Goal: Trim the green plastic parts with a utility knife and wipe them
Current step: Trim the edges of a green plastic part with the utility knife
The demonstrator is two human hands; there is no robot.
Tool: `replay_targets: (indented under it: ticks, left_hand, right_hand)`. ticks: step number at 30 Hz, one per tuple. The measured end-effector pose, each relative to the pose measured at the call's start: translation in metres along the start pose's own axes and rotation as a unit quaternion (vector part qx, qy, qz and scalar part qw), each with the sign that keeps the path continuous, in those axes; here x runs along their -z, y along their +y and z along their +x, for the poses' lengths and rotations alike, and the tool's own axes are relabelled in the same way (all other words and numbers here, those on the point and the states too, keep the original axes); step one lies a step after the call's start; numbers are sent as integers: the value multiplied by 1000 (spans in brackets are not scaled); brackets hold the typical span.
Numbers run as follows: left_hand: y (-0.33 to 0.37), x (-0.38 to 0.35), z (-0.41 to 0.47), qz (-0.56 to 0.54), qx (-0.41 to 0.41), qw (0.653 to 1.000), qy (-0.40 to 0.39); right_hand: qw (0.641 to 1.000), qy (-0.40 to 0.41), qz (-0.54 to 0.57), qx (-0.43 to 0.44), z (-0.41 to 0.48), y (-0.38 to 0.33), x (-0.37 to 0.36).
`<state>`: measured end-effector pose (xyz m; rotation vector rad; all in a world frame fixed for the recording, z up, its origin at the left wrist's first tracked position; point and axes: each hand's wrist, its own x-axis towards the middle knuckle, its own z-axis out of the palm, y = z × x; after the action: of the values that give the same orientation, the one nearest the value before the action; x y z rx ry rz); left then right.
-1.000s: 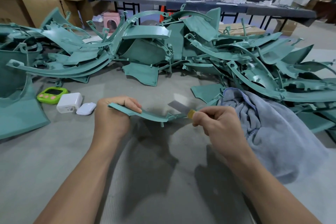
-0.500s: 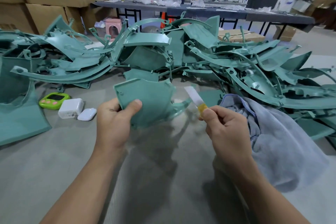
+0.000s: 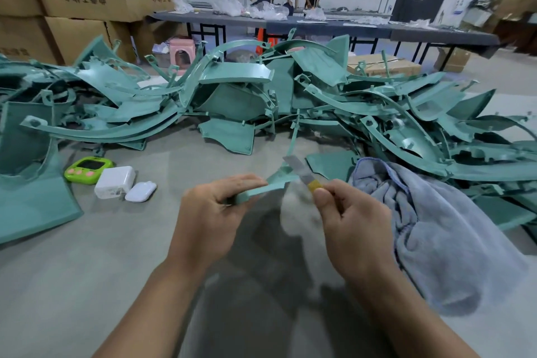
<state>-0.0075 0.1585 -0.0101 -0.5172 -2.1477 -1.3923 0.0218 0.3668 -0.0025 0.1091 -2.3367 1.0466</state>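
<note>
Left hand (image 3: 216,206) gripping green plastic part (image 3: 268,184) edge-on above grey table (image 3: 72,285), right hand (image 3: 348,212) pinching utility knife (image 3: 300,173), blade touching part's far edge, blue-grey cloth (image 3: 436,224) just right, pile of green parts (image 3: 232,96) behind.

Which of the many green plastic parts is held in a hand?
The thin curved green plastic part gripped by the left hand; the other parts lie unheld on the grey surface.

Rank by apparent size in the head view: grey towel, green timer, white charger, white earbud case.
1. grey towel
2. green timer and white charger: too alike to rank
3. white earbud case
</note>
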Motion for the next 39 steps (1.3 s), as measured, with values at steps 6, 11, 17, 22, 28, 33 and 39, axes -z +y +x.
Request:
replay_targets:
  ticks: [6, 11, 17, 22, 28, 33, 39]
  left_hand:
    - [-2, -1, -1, 4, -3, 1000, -1]
    - [7, 0, 1, -33, 44, 998, 21]
    - [-1, -3, -1, -5, 24, 1000, 13]
    - [5, 2, -5, 51, 0, 996, 68]
    - [28, -21, -13, 168, -83, 973, -136]
    - [27, -32, -14, 82, 50, 954, -285]
    - [19, -27, 0, -120, 325, 936, -64]
  right_hand:
    - [996, -32, 80, 24, 3, 6, 7]
    - [1000, 5, -12, -26, 12, 9, 6]
    - [996, -76, 35, 15, 3, 8, 0]
    - [978, -8, 111, -176, 22, 18, 12]
    - [800, -179, 434, -374, 17, 2, 16]
    - [890, -108, 279, -343, 15, 4, 10]
    - [898, -82, 338, -269, 26, 12, 31]
